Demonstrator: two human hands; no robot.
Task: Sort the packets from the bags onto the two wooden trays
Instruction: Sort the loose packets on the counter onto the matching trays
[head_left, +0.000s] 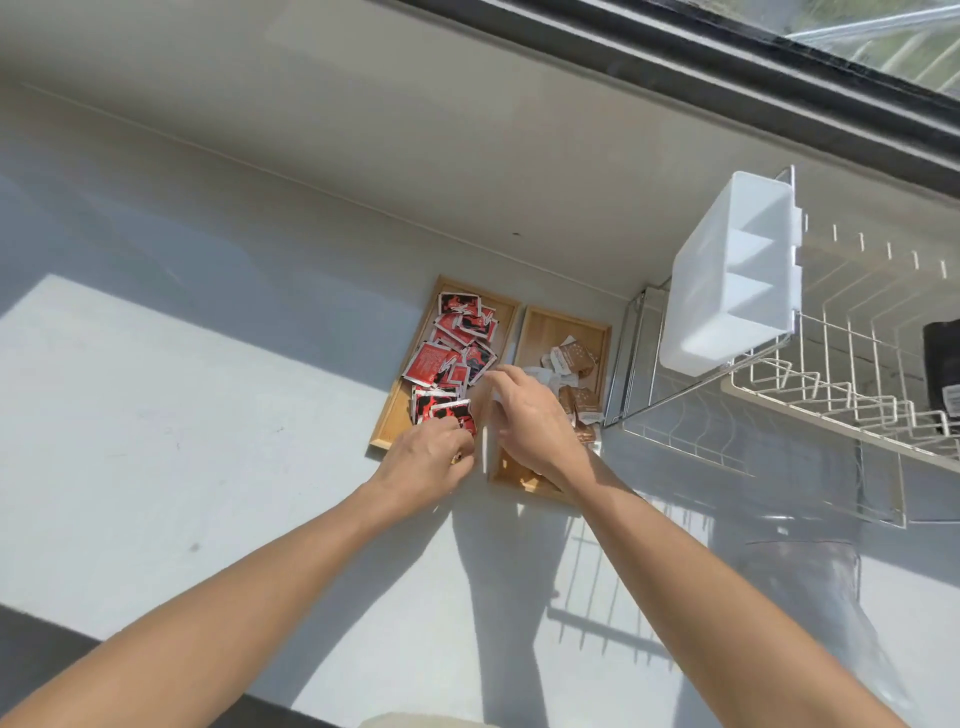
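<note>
Two wooden trays lie side by side on the white counter. The left tray (390, 410) holds several red and black packets (452, 345). The right tray (563, 319) holds several brown and white packets (571, 358). My left hand (423, 465) rests over the near end of the left tray, fingers closed on a red packet at its near end. My right hand (524, 418) is above the gap between the trays, fingers curled on a thin white packet (485, 452) seen edge-on. No bags are in view.
A white wire dish rack (841, 395) stands right of the trays, with a white plastic divided caddy (737, 275) hung on its side. A clear glass jar (800, 571) stands at the near right. A window frame (727, 67) runs along the back wall.
</note>
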